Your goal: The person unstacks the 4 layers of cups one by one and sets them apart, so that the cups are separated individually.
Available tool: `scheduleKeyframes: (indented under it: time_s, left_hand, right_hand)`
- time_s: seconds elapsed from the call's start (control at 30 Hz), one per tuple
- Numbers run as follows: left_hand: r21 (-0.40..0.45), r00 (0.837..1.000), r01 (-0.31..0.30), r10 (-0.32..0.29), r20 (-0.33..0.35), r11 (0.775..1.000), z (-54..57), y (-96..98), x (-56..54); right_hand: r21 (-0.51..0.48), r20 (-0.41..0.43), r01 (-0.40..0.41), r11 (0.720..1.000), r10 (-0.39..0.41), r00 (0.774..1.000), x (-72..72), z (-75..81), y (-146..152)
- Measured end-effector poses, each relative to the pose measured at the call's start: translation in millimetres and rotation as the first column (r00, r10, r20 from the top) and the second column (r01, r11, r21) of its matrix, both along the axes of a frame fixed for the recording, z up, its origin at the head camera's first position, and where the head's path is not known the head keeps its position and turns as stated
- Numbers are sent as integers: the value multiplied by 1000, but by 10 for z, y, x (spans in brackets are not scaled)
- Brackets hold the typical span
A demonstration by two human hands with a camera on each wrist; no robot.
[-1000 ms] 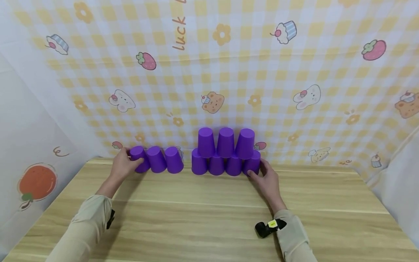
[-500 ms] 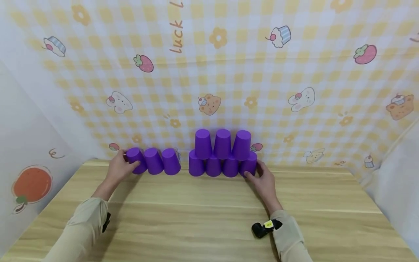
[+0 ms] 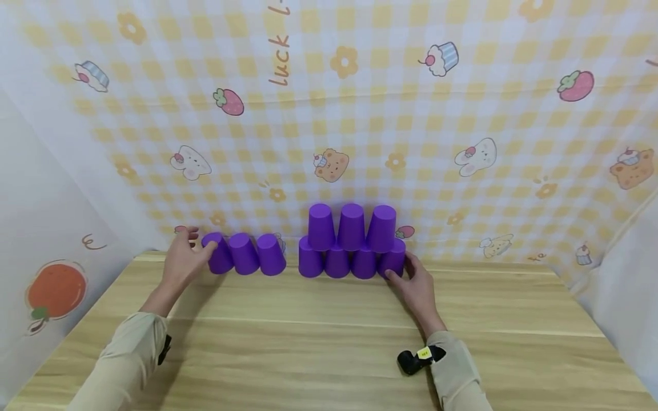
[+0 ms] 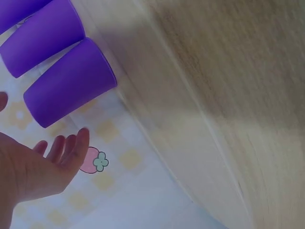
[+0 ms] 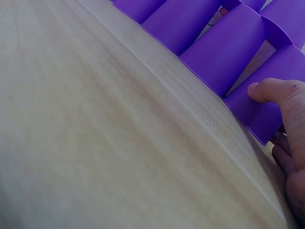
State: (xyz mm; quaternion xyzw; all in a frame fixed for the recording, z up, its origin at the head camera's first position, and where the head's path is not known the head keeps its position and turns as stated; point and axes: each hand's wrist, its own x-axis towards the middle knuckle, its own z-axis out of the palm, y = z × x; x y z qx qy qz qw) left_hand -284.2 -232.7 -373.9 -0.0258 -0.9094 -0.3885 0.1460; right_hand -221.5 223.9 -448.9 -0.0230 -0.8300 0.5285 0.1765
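Observation:
Ten-odd details aside, all the cups are plain purple and stand upside down. A row of three holds the left side: the outer cup [image 3: 220, 257], a middle cup [image 3: 244, 255] and an inner cup [image 3: 271, 255]. My left hand [image 3: 180, 260] is beside the outer cup, fingers spread; the left wrist view shows a gap between that hand [image 4: 43, 167] and the cup [image 4: 71, 83]. On the right, three cups [image 3: 352, 225] rest on a lower row of several cups [image 3: 337, 264]. My right hand [image 3: 417, 288] grips the lower row's end cup [image 5: 257, 105], thumb in front, other fingers partly hidden behind.
The wooden table [image 3: 308, 337] runs in front of the cups. Close behind them hangs a yellow checked cloth [image 3: 288, 142] with printed figures. White cloth [image 3: 41, 182] closes off the left side. A black wrist camera [image 3: 413, 361] sits at the right sleeve.
My left hand has let go of the outer cup and drawn slightly left, its fingers opening. My right hand stays on the end cup. The cups keep their arrangement.

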Motion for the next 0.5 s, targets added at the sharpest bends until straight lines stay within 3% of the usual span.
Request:
scheduleKeyframes:
  time_s: [0.27,0.5]
  left_hand:
    - [75,990,-40,50,-132,996,128,148,8]
    - [139,973,37,-4,-230,990,358,407,-1]
  right_hand:
    - [14,11,-2,1000,2,1000,3,8,-1]
    - [9,18,2,1000,-2,1000,-2,2,-3]
